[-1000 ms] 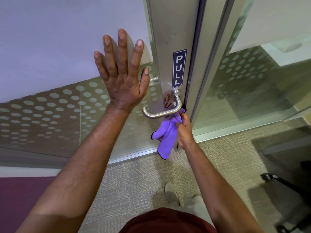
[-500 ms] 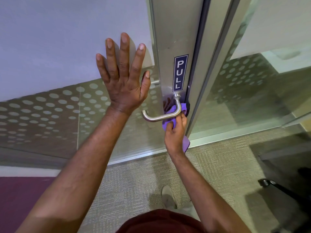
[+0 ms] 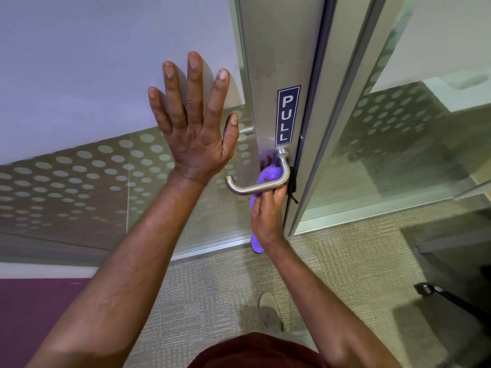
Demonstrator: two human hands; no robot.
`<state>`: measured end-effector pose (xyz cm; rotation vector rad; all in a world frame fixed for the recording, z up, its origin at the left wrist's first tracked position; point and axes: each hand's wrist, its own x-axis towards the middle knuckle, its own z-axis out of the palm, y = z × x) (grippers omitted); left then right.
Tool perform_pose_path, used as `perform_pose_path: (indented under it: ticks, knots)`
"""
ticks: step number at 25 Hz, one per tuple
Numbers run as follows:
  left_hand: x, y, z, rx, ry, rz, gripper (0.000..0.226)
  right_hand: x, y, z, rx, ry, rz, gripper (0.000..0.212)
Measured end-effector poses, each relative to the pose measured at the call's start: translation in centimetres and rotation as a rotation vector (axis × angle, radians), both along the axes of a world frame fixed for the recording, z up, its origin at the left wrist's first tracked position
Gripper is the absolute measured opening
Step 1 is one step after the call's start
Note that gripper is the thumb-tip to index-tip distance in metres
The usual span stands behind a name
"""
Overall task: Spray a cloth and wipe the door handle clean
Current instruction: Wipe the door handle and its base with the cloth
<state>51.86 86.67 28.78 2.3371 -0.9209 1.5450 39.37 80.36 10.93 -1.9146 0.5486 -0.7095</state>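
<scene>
A person's left hand (image 3: 195, 128) lies open and flat on the glass door (image 3: 79, 75) while the right hand (image 3: 267, 216) grips a purple cloth (image 3: 268, 174) pressed behind the metal door handle (image 3: 259, 185), where the dangling end could snag.

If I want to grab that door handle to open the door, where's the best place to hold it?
Grip the door handle on its straight horizontal bar, near the free curved end on the left, wrapping from above. The right hand and purple cloth fill the bend by the pivot, and the far end probably gives the most leverage.
</scene>
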Motion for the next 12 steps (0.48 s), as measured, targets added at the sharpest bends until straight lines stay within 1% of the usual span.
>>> perform_pose_path:
  ticks: [2, 3, 5, 7, 10, 12]
  knots:
    - [0.0, 0.0, 0.0, 0.001, -0.001, -0.001, 0.056, -0.2, -0.1, -0.2, -0.104, 0.0, -0.013, 0.046]
    - [0.0, 0.0, -0.1, 0.002, -0.002, -0.001, 0.057, -0.2, 0.1, -0.4, -0.171, 0.008, -0.03, 0.043]
    - [0.0, 0.1, -0.1, 0.007, -0.005, -0.002, 0.058, 0.1, 0.4, -1.3, -0.369, 0.039, -0.064, 0.03]
    - [0.1, 0.1, -0.1, 0.01, -0.006, -0.006, 0.057, 0.6, 0.2, -2.1, -0.502, 0.076, -0.077, 0.022]
    - [0.0, 0.1, -0.1, 0.014, -0.003, -0.021, 0.059, 1.2, -0.2, -2.5, -0.571, 0.105, -0.102, 0.018]
    - [0.0, 0.1, -0.2, 0.013, -0.009, -0.031, 0.059, 1.5, -0.6, -2.0, -0.609, 0.05, -0.07, 0.019]
